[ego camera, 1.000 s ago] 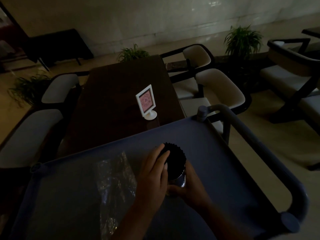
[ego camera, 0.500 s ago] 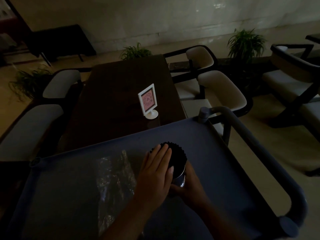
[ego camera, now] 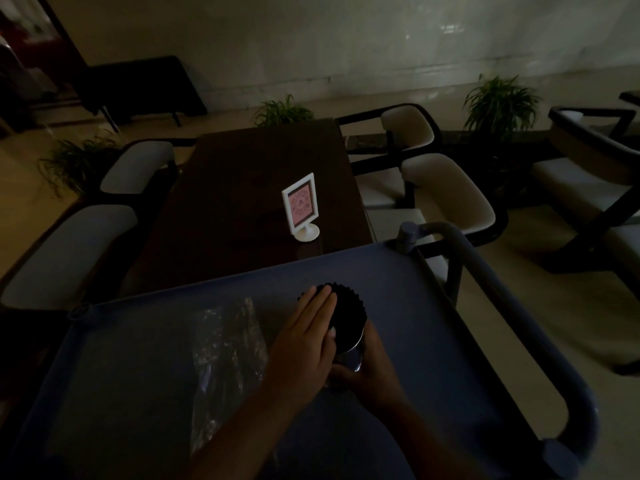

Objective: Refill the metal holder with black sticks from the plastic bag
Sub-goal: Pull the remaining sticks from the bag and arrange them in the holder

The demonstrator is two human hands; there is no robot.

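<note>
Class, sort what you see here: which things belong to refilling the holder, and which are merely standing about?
Belong to the job: metal holder, black sticks in it, plastic bag, left hand flat on the sticks, right hand gripping the holder.

Standing about: sign stand, table, chairs, potted plants.

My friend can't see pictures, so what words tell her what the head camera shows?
A person's left grip, laid flat, presses on black sticks filling a metal holder on a blue cart, while the right grip holds it low down. A plastic bag lies just left; beyond, a white sign stands on a dark table.
</note>
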